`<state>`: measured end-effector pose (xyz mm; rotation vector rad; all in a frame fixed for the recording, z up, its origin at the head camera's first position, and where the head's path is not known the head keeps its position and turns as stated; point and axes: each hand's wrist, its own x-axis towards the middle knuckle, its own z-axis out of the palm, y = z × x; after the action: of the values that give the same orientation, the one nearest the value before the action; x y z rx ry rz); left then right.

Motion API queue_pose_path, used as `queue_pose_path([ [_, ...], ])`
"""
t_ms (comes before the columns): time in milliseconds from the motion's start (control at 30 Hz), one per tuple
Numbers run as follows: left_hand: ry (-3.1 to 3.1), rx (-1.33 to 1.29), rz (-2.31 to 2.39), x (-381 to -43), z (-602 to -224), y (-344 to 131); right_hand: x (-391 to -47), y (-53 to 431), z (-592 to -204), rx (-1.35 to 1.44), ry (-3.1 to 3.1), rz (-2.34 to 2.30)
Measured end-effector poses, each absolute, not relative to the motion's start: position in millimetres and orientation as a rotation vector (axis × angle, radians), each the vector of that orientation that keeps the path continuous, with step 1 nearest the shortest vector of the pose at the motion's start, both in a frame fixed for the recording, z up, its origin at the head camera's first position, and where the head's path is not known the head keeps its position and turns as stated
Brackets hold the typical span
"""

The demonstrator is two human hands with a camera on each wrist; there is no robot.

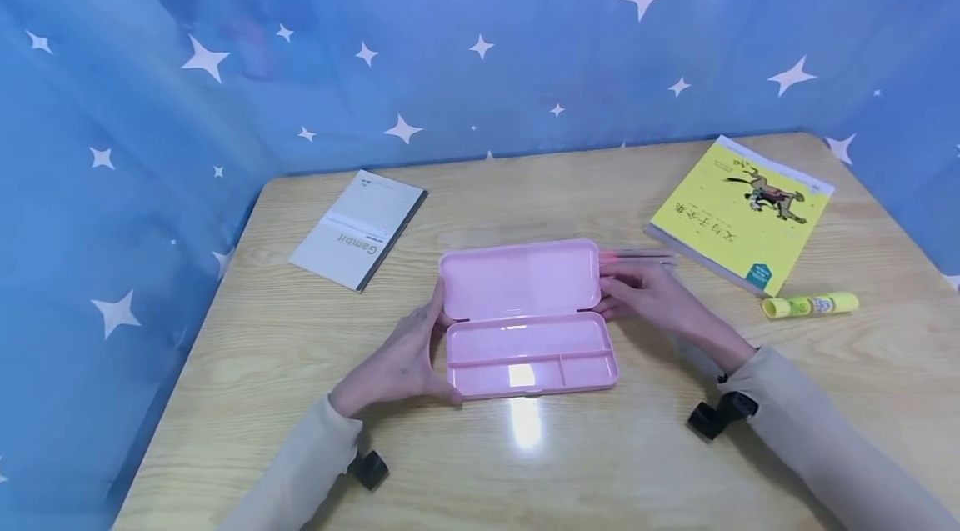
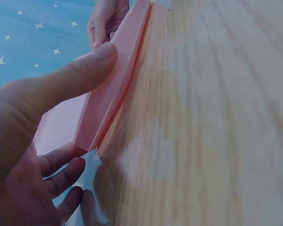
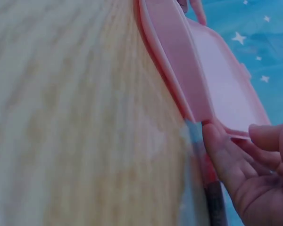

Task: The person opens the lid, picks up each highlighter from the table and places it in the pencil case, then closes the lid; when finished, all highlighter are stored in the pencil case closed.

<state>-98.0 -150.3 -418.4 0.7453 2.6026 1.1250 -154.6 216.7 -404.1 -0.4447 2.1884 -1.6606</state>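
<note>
A pink plastic pencil case (image 1: 528, 335) lies unfolded on the table, its lid (image 1: 520, 279) swung back toward the far side. Its tray has a long compartment and two smaller ones, all bare inside. My left hand (image 1: 408, 356) grips the case's left end, thumb at the near corner and fingers round by the hinge. At the right end, my right hand (image 1: 648, 293) holds the lid's edge, thumb on top and fingers under it. Several slim pens or pencils (image 1: 637, 253) lie just beyond the right hand, partly hidden by it.
A pale notebook (image 1: 360, 229) marked "Gambit" lies at the back left. To the right are a thick yellow book (image 1: 738, 214) and a yellow glue stick (image 1: 810, 304). A blue star-patterned curtain (image 1: 480, 47) hangs behind the wooden table (image 1: 247, 398).
</note>
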Motion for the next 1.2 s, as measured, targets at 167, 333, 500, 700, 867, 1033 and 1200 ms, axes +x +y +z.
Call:
queue_pose_path([
  [167, 2.591, 0.708, 1.140, -99.6, -417.0, -152.0, -157.9, 227.0, -389.6, -0.518, 2.440, -1.514],
  [333, 2.545, 0.716, 1.155, -100.3, -418.4, -151.7, -154.6, 252.8, -378.3, -0.447, 2.700, -1.329],
  [500, 2.513, 0.708, 1.171, -99.5, -419.2, -151.4, -151.9, 276.8, -378.2, -0.460, 2.819, -1.256],
  [700, 2.518, 0.701, 1.167, -99.3, -418.4, -151.2, -149.6, 292.9, -384.7, -0.489, 2.793, -1.193],
  [867, 2.531, 0.731, 1.177, -100.8, -418.6, -152.2, -150.1, 297.1, -393.1, -0.474, 2.788, -1.074],
  [1033, 2.531, 0.748, 1.175, -101.5, -419.4, -152.9, -148.7, 296.3, -397.9, -0.444, 2.814, -0.997],
  [1200, 2.547, 0.755, 1.154, -101.6, -420.4, -152.1, -146.6, 295.5, -399.2, -0.480, 2.849, -0.955],
])
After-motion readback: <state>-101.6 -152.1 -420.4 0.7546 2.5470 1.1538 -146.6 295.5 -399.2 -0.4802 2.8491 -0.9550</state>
